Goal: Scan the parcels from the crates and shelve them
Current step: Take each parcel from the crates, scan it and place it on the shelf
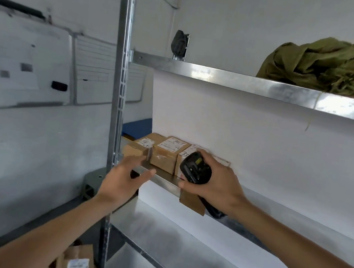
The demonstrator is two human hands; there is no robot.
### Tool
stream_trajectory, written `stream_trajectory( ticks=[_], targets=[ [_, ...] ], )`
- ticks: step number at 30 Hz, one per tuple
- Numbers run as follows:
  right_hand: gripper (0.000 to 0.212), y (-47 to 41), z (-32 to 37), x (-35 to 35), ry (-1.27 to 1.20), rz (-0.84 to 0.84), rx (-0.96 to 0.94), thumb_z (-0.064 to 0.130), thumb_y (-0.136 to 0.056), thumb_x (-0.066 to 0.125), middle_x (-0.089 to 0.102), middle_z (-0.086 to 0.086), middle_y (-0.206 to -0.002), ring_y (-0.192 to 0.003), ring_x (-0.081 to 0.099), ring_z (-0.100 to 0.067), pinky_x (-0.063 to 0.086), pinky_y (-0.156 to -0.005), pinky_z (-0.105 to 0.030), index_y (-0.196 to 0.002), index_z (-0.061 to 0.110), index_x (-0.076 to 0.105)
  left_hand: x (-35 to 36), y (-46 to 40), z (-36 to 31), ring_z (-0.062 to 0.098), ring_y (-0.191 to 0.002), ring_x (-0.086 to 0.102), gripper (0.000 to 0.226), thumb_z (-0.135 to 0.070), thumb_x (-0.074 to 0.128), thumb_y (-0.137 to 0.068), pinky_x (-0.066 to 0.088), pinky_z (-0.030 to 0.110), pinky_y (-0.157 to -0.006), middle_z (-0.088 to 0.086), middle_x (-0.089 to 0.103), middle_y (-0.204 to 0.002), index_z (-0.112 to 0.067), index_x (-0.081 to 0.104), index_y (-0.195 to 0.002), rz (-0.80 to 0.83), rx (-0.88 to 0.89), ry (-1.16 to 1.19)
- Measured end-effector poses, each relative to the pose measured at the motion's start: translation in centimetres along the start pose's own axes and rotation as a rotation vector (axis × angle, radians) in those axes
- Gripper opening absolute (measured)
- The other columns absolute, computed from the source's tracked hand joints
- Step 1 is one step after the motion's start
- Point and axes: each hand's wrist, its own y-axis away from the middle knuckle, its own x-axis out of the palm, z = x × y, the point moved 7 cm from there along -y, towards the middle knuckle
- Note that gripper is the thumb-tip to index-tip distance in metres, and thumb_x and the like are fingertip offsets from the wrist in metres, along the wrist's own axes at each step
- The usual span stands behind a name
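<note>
— What's on the shelf (165,181)?
— Three parcels (167,155), side by side, just behind the right hand (214,184), which grips the scanner (195,168).
— And the left hand (123,177)?
— Fingers straight, holding nothing, at the shelf edge.

Shiny metal shelf (257,86), matt cardboard parcels (164,157) (paper labels).

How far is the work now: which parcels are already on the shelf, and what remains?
Done: three brown parcels stand on the middle shelf. In hand: the right hand grips the scanner; the left hand reaches open toward the shelf edge. Left: more parcels show at the bottom.
</note>
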Motion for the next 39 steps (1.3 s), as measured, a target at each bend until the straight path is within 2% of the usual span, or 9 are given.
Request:
stream_trajectory(
  ticks=[5,8,14,20,25,30,32,36,39],
  targets=[
    [0.101,-3.1,9.3,9.4,-0.007,0.131,-0.109,0.073,-0.058,0.083,0.063,0.013,-0.135,-0.122,0.059,-0.013,0.051,-0.103,-0.04,-0.146,0.043,0.042,-9.8,3.0,7.6,0.016,-0.148,0.032,0.073,-0.071,0.054,-0.086,0.038,0.041,-0.113,-0.014,0.024,-0.164,-0.041,0.039,-0.151,-0.094,-0.076,-0.18],
    [0.083,-4.2,15.1,17.0,-0.049,0.244,-0.145,0.07,-0.057,0.086,0.069,0.015,-0.115,-0.105,0.066,-0.011,0.057,-0.09,-0.038,-0.126,0.037,0.056,-16.8,6.3,13.8,0.016,-0.147,0.034,0.074,-0.068,0.057,-0.087,0.039,0.038,-0.111,-0.013,0.029,-0.162,-0.041,0.037,-0.152,-0.174,-0.173,-0.252],
    [0.082,-3.3,28.1,33.5,-0.095,0.486,-0.307,0.068,-0.062,0.087,0.07,0.013,-0.117,-0.104,0.066,-0.011,0.059,-0.087,-0.035,-0.13,0.031,0.059,-30.1,16.5,27.3,0.016,-0.14,0.044,0.076,-0.065,0.064,-0.085,0.039,0.035,-0.111,-0.01,0.045,-0.154,-0.037,0.039,-0.152,-0.332,-0.463,-0.369],
    [0.075,0.8,37.9,49.7,-0.085,0.668,-0.382,0.07,-0.062,0.084,0.069,0.014,-0.112,-0.102,0.065,-0.013,0.057,-0.085,-0.036,-0.124,0.036,0.059,-37.3,28.1,40.0,0.019,-0.135,0.049,0.08,-0.069,0.061,-0.085,0.045,0.037,-0.104,-0.007,0.053,-0.148,-0.033,0.039,-0.152,-0.369,-0.73,-0.398],
    [0.072,5.6,40.1,61.6,-0.074,0.793,-0.39,0.067,-0.062,0.086,0.069,0.013,-0.112,-0.103,0.066,-0.013,0.056,-0.084,-0.034,-0.121,0.034,0.061,-37.9,35.8,48.8,0.022,-0.131,0.052,0.076,-0.066,0.059,-0.088,0.046,0.036,-0.098,-0.007,0.05,-0.15,-0.033,0.038,-0.153,-0.369,-0.919,-0.423],
    [0.074,9.7,37.1,70.6,0.005,0.891,-0.338,0.072,-0.058,0.081,0.065,0.017,-0.107,-0.098,0.065,-0.011,0.059,-0.082,-0.036,-0.119,0.037,0.058,-33.6,41.8,56.1,0.022,-0.13,0.052,0.073,-0.061,0.06,-0.091,0.047,0.037,-0.098,-0.003,0.049,-0.15,-0.026,0.041,-0.152,-0.315,-1.023,-0.357],
    [0.074,10.9,35.1,72.9,0.033,0.911,-0.33,0.072,-0.057,0.079,0.063,0.018,-0.108,-0.098,0.064,-0.011,0.058,-0.083,-0.037,-0.118,0.037,0.058,-30.8,43.2,58.1,0.021,-0.132,0.05,0.07,-0.057,0.06,-0.092,0.044,0.034,-0.1,-0.002,0.043,-0.154,-0.024,0.042,-0.151,-0.294,-1.042,-0.324],
    [0.069,12.5,30.9,75.7,0.066,0.935,-0.323,0.066,-0.06,0.082,0.059,0.016,-0.115,-0.103,0.063,-0.011,0.055,-0.083,-0.035,-0.118,0.036,0.059,-25.0,44.9,60.5,0.017,-0.146,0.035,0.067,-0.062,0.059,-0.091,0.045,0.038,-0.106,-0.008,0.007,-0.169,-0.03,0.046,-0.148,-0.223,-1.041,-0.324],
    [0.072,13.7,27.9,76.4,0.086,0.935,-0.333,0.063,-0.063,0.085,0.062,0.016,-0.115,-0.102,0.063,-0.011,0.053,-0.079,-0.032,-0.124,0.035,0.058,-21.3,45.7,61.2,0.016,-0.143,0.039,0.07,-0.063,0.057,-0.091,0.049,0.039,-0.104,-0.011,0.017,-0.167,-0.035,0.038,-0.152,-0.199,-1.042,-0.309]
  ],
)
